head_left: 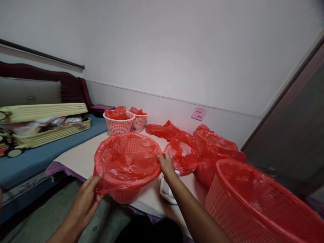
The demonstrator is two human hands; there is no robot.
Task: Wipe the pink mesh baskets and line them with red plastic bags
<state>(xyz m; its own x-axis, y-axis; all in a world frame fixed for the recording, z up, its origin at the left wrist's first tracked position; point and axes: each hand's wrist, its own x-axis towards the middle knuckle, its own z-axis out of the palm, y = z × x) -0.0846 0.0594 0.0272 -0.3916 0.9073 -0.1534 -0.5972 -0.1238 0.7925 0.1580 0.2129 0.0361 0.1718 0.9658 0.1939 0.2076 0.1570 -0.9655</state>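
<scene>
A pink plastic basket [126, 195] with a perforated wall stands at the table's front edge. A thin red plastic bag [128, 162] lines its inside and folds out over the rim. At the basket's near left, my left hand [87, 195] is closed on the loose edge of the bag, thumb on top. My right hand [167, 166] is closed at the rim's right side, pinching the bag there; its fingertips are partly hidden. Below my right wrist sits a small white tray [167, 194] with something pale in it.
Larger lined basket [220, 189] at front right; more bagged baskets [215, 141] behind it. Two white baskets [118, 125] with red bags stand at the back left. Crumpled red bags [167, 130] lie mid-table. An open yellow suitcase [53, 135] rests on the bed [98, 125].
</scene>
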